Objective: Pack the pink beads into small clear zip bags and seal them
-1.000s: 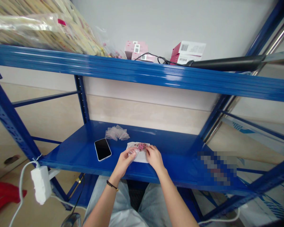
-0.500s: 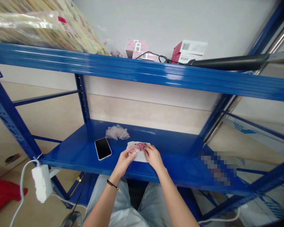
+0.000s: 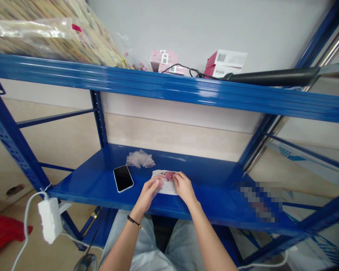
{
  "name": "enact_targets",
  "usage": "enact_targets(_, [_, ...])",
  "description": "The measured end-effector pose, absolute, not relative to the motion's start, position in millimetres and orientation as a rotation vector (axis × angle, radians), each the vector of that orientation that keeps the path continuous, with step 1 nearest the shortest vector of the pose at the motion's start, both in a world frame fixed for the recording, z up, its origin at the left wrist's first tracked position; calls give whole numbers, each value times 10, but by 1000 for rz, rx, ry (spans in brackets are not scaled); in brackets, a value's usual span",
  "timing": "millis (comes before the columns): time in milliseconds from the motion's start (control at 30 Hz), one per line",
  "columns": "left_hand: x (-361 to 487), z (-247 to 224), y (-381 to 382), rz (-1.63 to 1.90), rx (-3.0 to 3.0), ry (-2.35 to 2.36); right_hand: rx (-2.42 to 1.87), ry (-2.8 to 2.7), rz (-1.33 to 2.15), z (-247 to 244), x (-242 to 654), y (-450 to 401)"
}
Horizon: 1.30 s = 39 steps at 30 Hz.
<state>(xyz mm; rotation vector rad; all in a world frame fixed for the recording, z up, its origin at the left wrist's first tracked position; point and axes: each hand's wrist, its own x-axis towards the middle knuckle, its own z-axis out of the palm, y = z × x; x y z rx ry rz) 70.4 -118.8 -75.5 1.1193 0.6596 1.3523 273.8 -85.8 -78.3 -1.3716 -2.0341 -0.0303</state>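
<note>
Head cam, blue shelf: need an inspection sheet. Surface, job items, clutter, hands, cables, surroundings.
Surface: blue steel shelf, glossy; pixelated patch at right.
Job items: pink bead cluster on a white sheet, under both hands.
Clutter: black smartphone face up, left of the hands; crumpled clear plastic bags behind it.
Hands: left hand, black wristband, at the sheet's left edge; right hand beside the beads. Grip unclear.
Cables: white cable to white power strip, hanging off the shelf; black cable on the upper shelf.
Surroundings: pink boxes and red-and-white box on the upper shelf; red object on the floor.
</note>
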Motion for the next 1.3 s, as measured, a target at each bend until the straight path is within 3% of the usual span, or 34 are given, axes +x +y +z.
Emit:
enact_targets(367, [706,-720,-1207,1349,1081,650,-1443,-2158,-40,-848,2788,-887])
enact_targets(867, [702,-703,-1204,1376,1056,644,-1371,-2268,-8,-561,2796,-834])
enact_targets(1067, [709,-664,-1208,1341,1044,622,-1089,-1996,348,-25,2658,-960])
enact_targets(1300, [704,-642,-1236,1268,1027,577,-861,-2273,516,246,2334,-1034])
